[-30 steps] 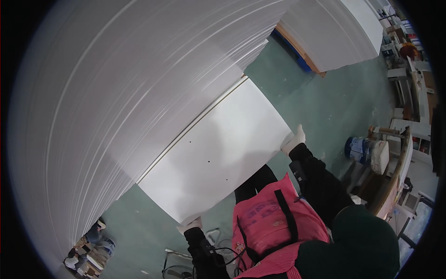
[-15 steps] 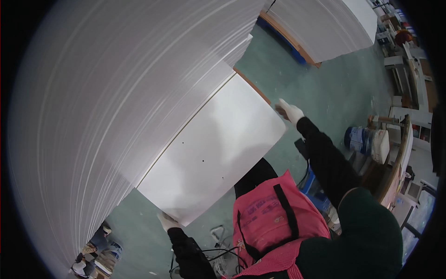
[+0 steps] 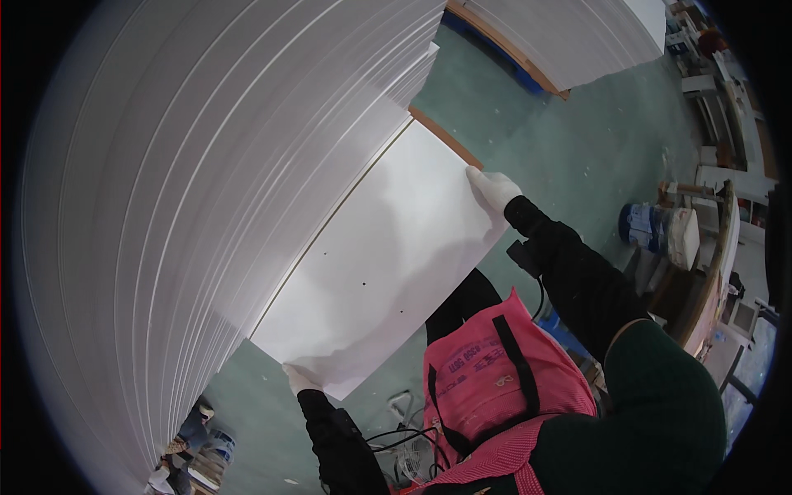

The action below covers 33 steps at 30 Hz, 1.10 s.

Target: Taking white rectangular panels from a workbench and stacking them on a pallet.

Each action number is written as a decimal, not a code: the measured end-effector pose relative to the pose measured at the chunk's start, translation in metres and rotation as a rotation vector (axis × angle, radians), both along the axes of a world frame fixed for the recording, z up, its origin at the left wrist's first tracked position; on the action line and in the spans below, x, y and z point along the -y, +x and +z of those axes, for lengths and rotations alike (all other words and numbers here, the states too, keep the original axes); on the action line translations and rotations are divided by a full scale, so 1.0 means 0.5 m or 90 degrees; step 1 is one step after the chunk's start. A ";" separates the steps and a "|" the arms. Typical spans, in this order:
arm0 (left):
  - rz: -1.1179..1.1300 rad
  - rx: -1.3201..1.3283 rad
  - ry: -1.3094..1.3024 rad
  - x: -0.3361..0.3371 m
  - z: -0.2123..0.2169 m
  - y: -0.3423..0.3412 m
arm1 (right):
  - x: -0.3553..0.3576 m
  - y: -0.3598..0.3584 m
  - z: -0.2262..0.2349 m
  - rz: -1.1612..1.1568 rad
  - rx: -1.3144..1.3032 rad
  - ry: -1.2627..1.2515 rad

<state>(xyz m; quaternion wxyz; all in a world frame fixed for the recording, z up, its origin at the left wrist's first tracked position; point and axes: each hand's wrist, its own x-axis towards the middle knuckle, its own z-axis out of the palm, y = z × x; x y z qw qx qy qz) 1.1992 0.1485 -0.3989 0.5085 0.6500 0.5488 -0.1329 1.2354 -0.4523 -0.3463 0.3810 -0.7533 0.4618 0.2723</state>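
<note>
A white rectangular panel (image 3: 388, 239) with several small dark dots lies in front of me, its long far side against a tall stack of white panels (image 3: 206, 165). At its right end my right hand (image 3: 493, 188), in a pale glove, grips the edge with fingertips over the top face. My left hand (image 3: 299, 379), also gloved, holds the near left end close to the corner; its fingers under the panel are hidden. A thin dark gap separates the panel from the stack.
A brown board edge (image 3: 445, 136) shows past the panel's far right end. Another white panel stack (image 3: 569, 41) stands on brown board and a blue base. Blue-and-white buckets (image 3: 643, 227) and a workbench (image 3: 705, 280) are at right. Cables (image 3: 412, 445) lie by my pink apron (image 3: 503, 371).
My right hand has come in from beside the panel and now grips its right edge. The left hand has shifted slightly up onto the near left edge. The panel has barely moved.
</note>
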 end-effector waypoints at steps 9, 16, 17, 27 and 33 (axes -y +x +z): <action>-0.027 -0.049 0.085 0.044 0.030 0.016 | -0.006 0.001 0.000 0.006 -0.008 -0.037; -0.031 0.001 0.052 -0.048 -0.001 0.005 | -0.035 0.016 0.015 0.018 0.040 -0.030; -0.021 0.003 0.055 -0.047 -0.003 0.006 | -0.033 0.013 0.013 0.010 0.064 -0.028; -0.144 0.014 0.193 -0.101 0.019 0.017 | -0.039 0.021 -0.010 0.014 0.003 0.031; -0.078 0.007 0.069 -0.062 0.010 0.031 | -0.008 -0.010 -0.004 -0.008 0.078 0.022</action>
